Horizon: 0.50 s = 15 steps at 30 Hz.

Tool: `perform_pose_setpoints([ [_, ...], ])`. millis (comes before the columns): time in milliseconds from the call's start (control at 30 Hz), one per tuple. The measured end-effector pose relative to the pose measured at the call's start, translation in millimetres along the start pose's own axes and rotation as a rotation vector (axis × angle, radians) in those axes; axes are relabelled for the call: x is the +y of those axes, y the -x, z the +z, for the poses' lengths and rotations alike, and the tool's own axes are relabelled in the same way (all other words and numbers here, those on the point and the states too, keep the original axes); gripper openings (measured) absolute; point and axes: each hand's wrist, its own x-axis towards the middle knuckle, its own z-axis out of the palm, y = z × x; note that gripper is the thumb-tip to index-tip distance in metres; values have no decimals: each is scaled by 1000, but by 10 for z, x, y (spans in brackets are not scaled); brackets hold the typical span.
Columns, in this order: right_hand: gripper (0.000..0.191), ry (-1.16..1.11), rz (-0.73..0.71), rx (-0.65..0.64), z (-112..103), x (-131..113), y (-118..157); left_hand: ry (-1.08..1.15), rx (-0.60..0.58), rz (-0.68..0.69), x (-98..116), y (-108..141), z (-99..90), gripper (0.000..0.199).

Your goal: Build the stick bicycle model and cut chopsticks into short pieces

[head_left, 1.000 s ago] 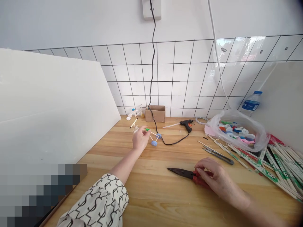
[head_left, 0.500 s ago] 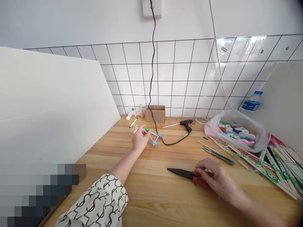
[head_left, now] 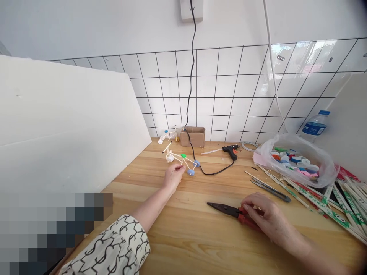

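A small tricycle-shaped model (head_left: 187,161) of thin sticks stands toward the back of the table, with blue bottle caps as wheels at one end, a white cap at the other and a green piece on top. My left hand (head_left: 174,176) is closed in a pinch at the model's near lower side, its fingertips hiding the exact spot. Nearer me lies a pair of long-nose pliers (head_left: 226,209) with dark jaws pointing left. My right hand (head_left: 266,215) rests closed over their red handles, thumb and fingers on the grips.
A black hot glue gun (head_left: 230,151), a cardboard box (head_left: 192,136) and another stick model (head_left: 169,134) stand at the back. Grey thread snips (head_left: 271,190), skewers in green wrappers (head_left: 344,208) and a plastic bag (head_left: 260,152) of bottle caps lie on the right. A white panel (head_left: 71,126) flanks the left.
My left hand has shifted lower and nearer me along the model, uncovering its stick frame and white wheel. My right hand stays on the pliers. The whole view has swung slightly left.
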Motion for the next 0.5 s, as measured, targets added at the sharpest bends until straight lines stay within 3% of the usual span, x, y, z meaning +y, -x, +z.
perform_pose_setpoints([
  [500,26,-1,24,-6,-7,-3,-3,125,-131,-158,88,-195,135,32],
])
